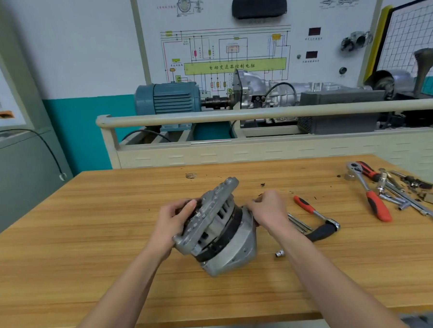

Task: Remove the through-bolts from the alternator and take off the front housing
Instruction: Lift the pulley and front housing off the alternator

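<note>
Grey cast-aluminium alternator point(220, 229) tilted on wooden tabletop point(90, 258) between both hands, left hand point(174, 221) clamped on its rear end, right hand point(268, 208) curled on the front housing edge — seemingly separating; next needs steady outward pull.

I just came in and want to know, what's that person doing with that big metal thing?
A person is holding an alternator, a car part, tilted on a wooden table. The left hand grips one end and the right hand grips the other, as if to pull it apart. A ratchet and a small socket lie beside it, with more tools farther right.
</note>
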`<state>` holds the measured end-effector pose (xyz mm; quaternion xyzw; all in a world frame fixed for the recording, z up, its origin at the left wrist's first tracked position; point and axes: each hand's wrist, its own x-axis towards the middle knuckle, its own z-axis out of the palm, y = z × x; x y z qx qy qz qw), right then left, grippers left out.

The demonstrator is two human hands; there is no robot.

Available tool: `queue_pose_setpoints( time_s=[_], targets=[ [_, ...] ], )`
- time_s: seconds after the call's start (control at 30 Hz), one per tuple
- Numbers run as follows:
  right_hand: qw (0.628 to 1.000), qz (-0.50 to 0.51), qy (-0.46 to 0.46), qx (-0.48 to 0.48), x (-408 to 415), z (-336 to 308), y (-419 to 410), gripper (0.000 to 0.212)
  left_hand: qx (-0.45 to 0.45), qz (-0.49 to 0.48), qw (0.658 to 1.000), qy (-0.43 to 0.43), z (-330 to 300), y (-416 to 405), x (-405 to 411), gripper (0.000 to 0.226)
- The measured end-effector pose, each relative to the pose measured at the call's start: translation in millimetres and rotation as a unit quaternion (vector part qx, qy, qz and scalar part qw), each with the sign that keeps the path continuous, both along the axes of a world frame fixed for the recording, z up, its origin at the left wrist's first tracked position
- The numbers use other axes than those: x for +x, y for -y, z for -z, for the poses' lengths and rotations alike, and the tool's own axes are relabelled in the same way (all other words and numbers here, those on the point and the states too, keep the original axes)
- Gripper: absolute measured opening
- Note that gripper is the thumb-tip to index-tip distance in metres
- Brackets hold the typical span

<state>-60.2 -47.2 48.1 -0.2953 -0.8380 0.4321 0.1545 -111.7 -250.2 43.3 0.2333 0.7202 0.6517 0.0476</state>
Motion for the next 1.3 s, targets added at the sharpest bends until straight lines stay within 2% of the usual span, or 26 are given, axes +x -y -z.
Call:
queue_pose_setpoints(
  time_s=[0.17, 0.33, 0.4, 0.53, 0.63, 0.67, 0.73, 0.87, 0.93, 1.0, 1.1, 1.2, 1.3],
  targets=[
    [1.0, 0.011, -0.017, 0.013, 5, -8, -4, 0.026, 0.062, -0.006, 0.998, 0.024, 15, -6, 3, 0.023],
    [0.995, 0.041, -0.037, 0.087, 9, -14, -10, 0.035, 0.112, -0.042, 0.991, 0.053, 30, -23, 21, 0.023],
    [0.994, 0.046, -0.042, 0.094, 11, -14, -12, 0.035, 0.114, -0.041, 0.991, 0.053, 30, -26, 22, 0.024],
    [0.992, 0.061, -0.087, 0.07, 14, -10, -12, 0.016, 0.086, -0.019, 0.995, 0.049, 24, -25, 18, 0.026],
    [0.986, 0.073, -0.138, 0.053, 18, -1, -9, 0.017, 0.052, 0.007, 0.996, 0.075, 19, -21, 16, 0.026],
    [0.986, 0.068, -0.151, 0.027, 18, 4, -6, 0.019, 0.035, 0.019, 0.995, 0.089, 15, -19, 15, 0.027],
    [0.979, 0.052, -0.177, -0.089, 17, 12, 2, 0.018, -0.024, 0.029, 0.996, 0.084, 3, -18, 16, 0.035],
    [0.926, 0.035, -0.219, -0.306, 14, 17, 9, 0.022, -0.133, 0.042, 0.99, -0.011, -24, -31, 35, 0.096],
    [0.901, 0.019, -0.241, -0.36, 13, 15, 10, 0.021, -0.198, 0.014, 0.976, -0.085, -28, -37, 47, 0.098],
    [0.882, 0.007, -0.273, -0.384, 12, 14, 11, 0.013, -0.269, -0.004, 0.948, -0.172, -25, -42, 55, 0.106],
    [0.862, -0.005, -0.295, -0.411, 10, 14, 14, 0.013, -0.329, 0.011, 0.917, -0.223, -12, -49, 56, 0.118],
    [0.856, -0.008, -0.31, -0.415, 8, 15, 18, 0.018, -0.275, -0.003, 0.937, -0.213, -4, -42, 46, 0.107],
    [0.876, -0.028, -0.305, -0.372, 4, 14, 27, 0.018, -0.215, 0.006, 0.959, -0.186, 2, -26, 38, 0.102]
  ],
)
